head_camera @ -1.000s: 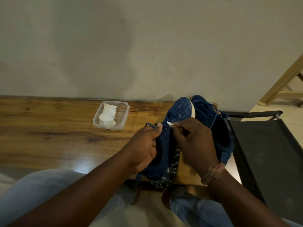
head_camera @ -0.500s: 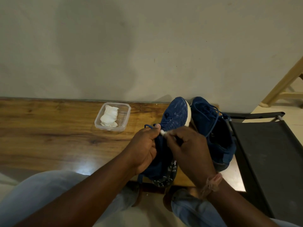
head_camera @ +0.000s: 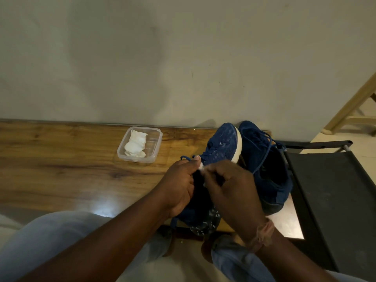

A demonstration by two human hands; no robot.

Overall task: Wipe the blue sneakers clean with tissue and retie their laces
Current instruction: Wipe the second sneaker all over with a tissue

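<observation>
The left hand [head_camera: 179,186] grips the near blue sneaker [head_camera: 220,144] at its collar, fingers curled round the fabric and the thumb pressed on top beside a loop of blue lace [head_camera: 186,158]. The right hand [head_camera: 230,186] has its fingers bent together, pinching a small wad of white tissue [head_camera: 201,165] against the sneaker's opening, touching the left thumb. This sneaker lies tipped on its side on the wooden counter [head_camera: 61,169], its toe toward the wall and its heel over the near edge between both hands. The second blue sneaker [head_camera: 270,169] sits upright just beside it on the right, touching it, with loose laces trailing over its top. A clear plastic container [head_camera: 157,143] holding folded white tissues [head_camera: 136,144] stands on the counter to the left, apart from the shoes. A black chair [head_camera: 333,190] stands to the right.
</observation>
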